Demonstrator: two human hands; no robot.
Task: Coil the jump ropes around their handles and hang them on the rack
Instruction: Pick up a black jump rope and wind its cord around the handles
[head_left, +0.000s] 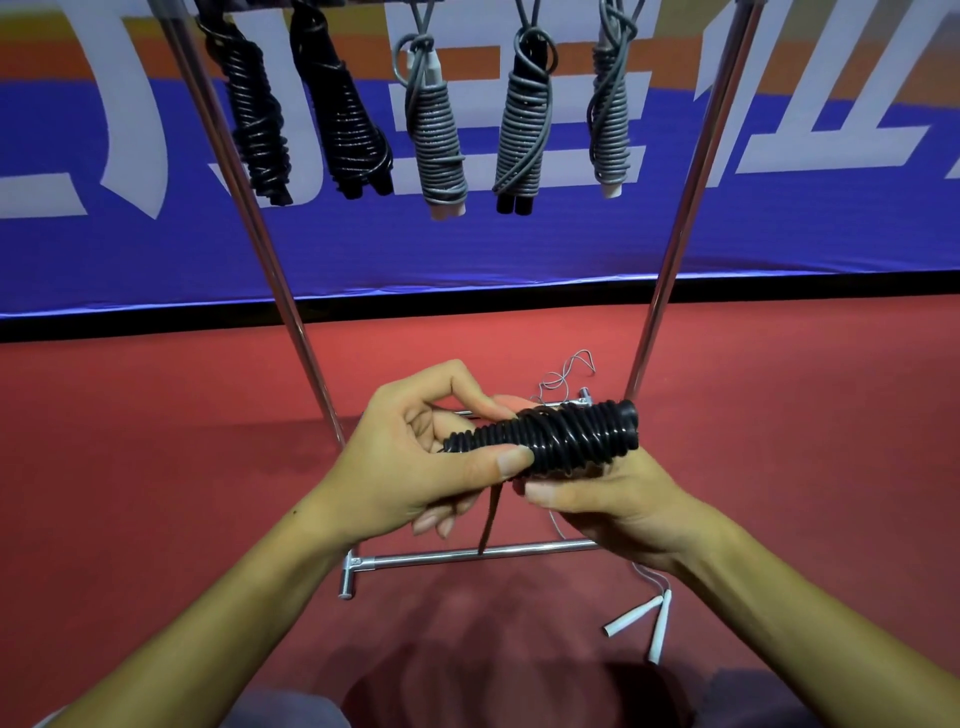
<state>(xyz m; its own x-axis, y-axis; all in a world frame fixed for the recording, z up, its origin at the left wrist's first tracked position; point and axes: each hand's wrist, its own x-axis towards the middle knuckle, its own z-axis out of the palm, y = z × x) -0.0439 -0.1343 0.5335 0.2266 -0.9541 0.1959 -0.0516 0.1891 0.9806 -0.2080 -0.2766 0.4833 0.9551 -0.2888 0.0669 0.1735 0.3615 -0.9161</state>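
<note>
A black jump rope (561, 436) lies coiled tightly round its handles, held level in front of me. My left hand (415, 462) grips its left end, thumb pressed on the coils. My right hand (608, 493) holds it from underneath near the middle. A short loose tail of black rope (491, 519) hangs down between my hands. On the metal rack (670, 260), several coiled ropes hang from the top bar: two black ones (311, 109) at the left and grey ones (519, 119) to their right.
A white-handled jump rope (644, 618) lies uncoiled on the red floor by the rack's right foot, its thin cord (563, 371) trailing behind the rack. The rack's lower crossbar (467, 556) runs under my hands. A blue banner (467, 249) stands behind.
</note>
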